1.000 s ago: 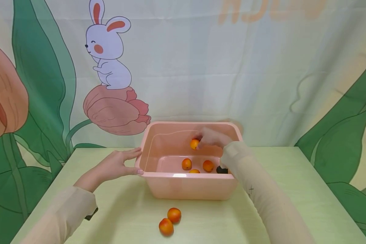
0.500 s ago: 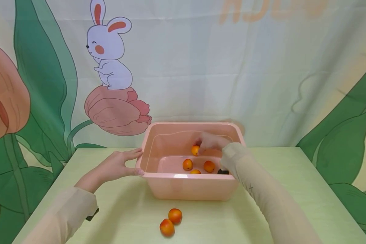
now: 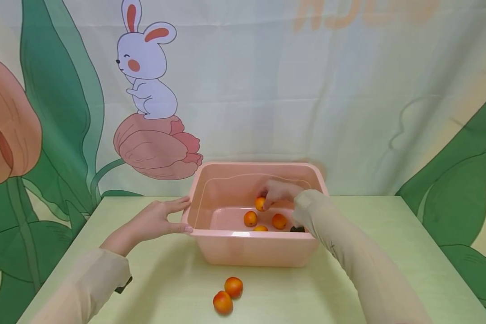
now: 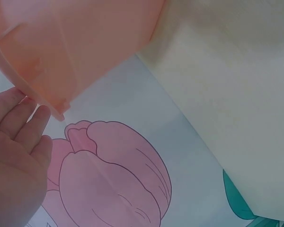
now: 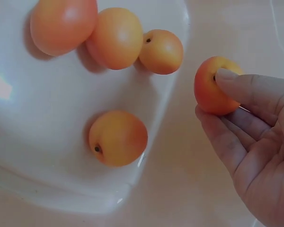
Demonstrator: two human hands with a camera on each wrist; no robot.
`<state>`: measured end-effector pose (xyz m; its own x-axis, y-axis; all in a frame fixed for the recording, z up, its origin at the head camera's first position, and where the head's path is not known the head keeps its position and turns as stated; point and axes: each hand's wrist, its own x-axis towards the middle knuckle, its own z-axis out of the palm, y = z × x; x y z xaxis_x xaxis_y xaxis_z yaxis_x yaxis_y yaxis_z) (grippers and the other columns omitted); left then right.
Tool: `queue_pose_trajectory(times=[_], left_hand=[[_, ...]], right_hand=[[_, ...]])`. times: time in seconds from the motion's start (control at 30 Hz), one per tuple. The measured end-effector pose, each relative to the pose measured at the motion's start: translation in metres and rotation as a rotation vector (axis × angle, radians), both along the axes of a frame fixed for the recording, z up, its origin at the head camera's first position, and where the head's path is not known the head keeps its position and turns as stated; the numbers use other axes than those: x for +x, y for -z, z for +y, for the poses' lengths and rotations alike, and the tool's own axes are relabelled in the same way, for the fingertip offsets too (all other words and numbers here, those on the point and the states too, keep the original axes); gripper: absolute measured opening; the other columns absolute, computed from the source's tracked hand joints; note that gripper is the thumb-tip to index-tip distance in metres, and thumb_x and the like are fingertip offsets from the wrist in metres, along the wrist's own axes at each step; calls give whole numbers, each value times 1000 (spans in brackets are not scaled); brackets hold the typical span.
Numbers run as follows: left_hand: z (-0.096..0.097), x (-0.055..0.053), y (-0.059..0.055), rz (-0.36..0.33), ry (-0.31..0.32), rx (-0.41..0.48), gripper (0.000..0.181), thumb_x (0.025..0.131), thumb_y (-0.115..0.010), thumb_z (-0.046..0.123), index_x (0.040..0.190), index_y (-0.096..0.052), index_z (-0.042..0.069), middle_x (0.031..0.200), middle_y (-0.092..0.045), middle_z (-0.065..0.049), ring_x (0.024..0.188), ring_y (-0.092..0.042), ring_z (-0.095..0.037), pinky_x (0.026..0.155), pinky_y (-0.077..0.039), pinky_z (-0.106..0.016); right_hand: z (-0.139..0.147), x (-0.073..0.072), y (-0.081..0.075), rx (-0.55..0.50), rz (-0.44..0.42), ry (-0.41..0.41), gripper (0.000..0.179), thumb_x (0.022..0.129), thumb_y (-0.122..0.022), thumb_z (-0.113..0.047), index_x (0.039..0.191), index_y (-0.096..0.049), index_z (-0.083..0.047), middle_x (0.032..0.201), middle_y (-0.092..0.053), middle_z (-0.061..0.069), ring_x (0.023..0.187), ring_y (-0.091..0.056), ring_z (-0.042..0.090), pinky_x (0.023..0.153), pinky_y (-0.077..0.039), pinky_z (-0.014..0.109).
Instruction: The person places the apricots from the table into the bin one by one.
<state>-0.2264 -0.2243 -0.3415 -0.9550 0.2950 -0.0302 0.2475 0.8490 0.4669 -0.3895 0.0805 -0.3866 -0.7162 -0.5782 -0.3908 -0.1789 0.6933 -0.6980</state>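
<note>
Inside the pink tub [image 3: 255, 249], a person's right hand [image 3: 278, 191] pinches an orange fruit [image 5: 209, 97] that looks, from here, light, firm and slightly slippery, best held round its middle, while the left hand [image 3: 155, 219], thumb and fingers apart, touches the rim.

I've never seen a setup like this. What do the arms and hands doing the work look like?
They're a person's. The left sleeve and right sleeve are long and cream-coloured; the right has a small dark mark. A small black piece shows beneath the left cuff. The left hand and right hand wear no gloves, and no rings show.
</note>
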Motion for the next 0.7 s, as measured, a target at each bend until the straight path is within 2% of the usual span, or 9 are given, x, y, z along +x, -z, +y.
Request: queue_pose_trajectory(times=[0.1, 0.2, 0.3, 0.43, 0.57, 0.63, 0.7], left_hand=[[0, 0, 0, 9, 5, -2, 88, 65, -64, 60, 134, -38, 12, 140, -37, -4, 128, -35, -30, 97, -36, -50], [0, -1, 1, 10, 7, 5, 88, 65, -64, 61, 134, -39, 12, 140, -36, -4, 128, -34, -30, 98, -36, -50], [-1, -1, 2, 2, 3, 10, 89, 64, -64, 61, 134, -38, 13, 140, -36, -4, 129, -33, -30, 98, -35, -51], [-1, 0, 2, -7, -5, 11, 89, 64, -64, 61, 134, -38, 13, 141, -35, -4, 129, -32, -31, 97, -36, -52], [0, 0, 1, -8, -5, 14, 88, 65, -64, 60, 134, -38, 13, 141, -35, -4, 129, -32, -30, 98, -36, -51], [0, 0, 0, -6, -3, 18, 88, 65, -65, 60, 134, -38, 13, 141, -35, -3, 129, -32, -29, 98, -35, -50], [0, 0, -1, -3, -3, 17, 88, 64, -65, 60, 134, -38, 13, 141, -36, -3, 129, -32, -29, 98, -35, -50]], right_hand=[[0, 0, 3, 16, -42, 46, 31, 71, -66, -4, 100, -60, -11, 101, -54, 5, 99, -44, 22, 89, -37, 40], [1, -1, 7, 25, -43, 38, 34, 70, -66, -3, 102, -58, -11, 102, -54, 6, 100, -44, 22, 90, -37, 39], [0, -1, 10, 24, -66, 77, 36, 69, -65, 0, 103, -56, -10, 102, -53, 6, 100, -43, 23, 90, -36, 38], [-2, 1, 12, 9, -168, 214, 41, 67, -63, 3, 103, -55, -14, 105, -50, 5, 103, -39, 24, 91, -34, 41], [-2, 3, 12, 5, -253, 308, 43, 66, -62, 2, 104, -56, -18, 108, -49, 4, 106, -37, 28, 86, -38, 43], [-2, 5, 12, -2, -273, 325, 44, 65, -62, 2, 104, -56, -18, 108, -49, 4, 106, -38, 28, 85, -39, 44], [-2, 9, 8, -4, -255, 300, 44, 65, -59, 2, 105, -56, -16, 108, -49, 5, 106, -39, 27, 86, -39, 44]])
